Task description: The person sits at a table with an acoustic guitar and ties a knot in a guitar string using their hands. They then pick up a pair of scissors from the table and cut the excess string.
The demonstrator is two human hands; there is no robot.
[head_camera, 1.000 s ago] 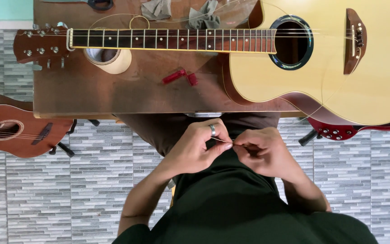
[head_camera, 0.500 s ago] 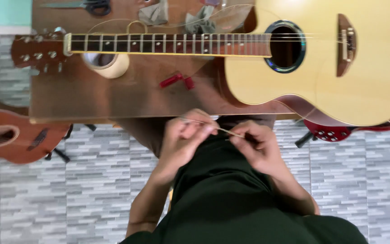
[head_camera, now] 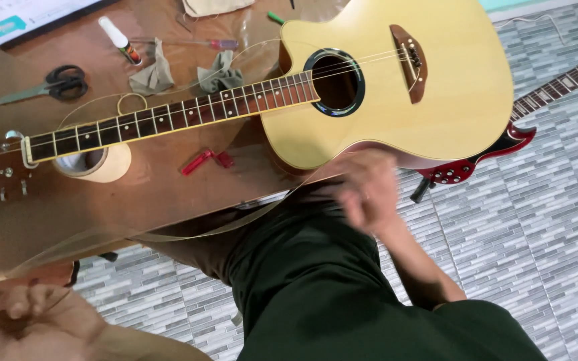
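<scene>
An acoustic guitar (head_camera: 396, 93) with a pale yellow body lies across a brown wooden table (head_camera: 155, 194), its neck pointing left. My left hand (head_camera: 28, 321) is low at the bottom left, blurred, with fingers closed on a thin guitar string (head_camera: 168, 234). The string sweeps in a pale blurred arc along the table's near edge up to my right hand (head_camera: 366, 190). That hand is blurred too, in front of the guitar's lower bout, and seems to pinch the string's other end. My dark green trousers fill the lower middle.
On the table lie black scissors (head_camera: 61, 83), a tape roll (head_camera: 95, 164) under the neck, a red string winder (head_camera: 205, 160), two grey cloths (head_camera: 219, 70), a white tube (head_camera: 118, 40) and a screwdriver (head_camera: 215, 44). A red electric guitar (head_camera: 496, 157) rests on the grey tiled floor at right.
My hands were together at my lap pinching the string; now they have swung far apart, left hand down-left, right hand up-right, drawing the string out. The view has tilted.
</scene>
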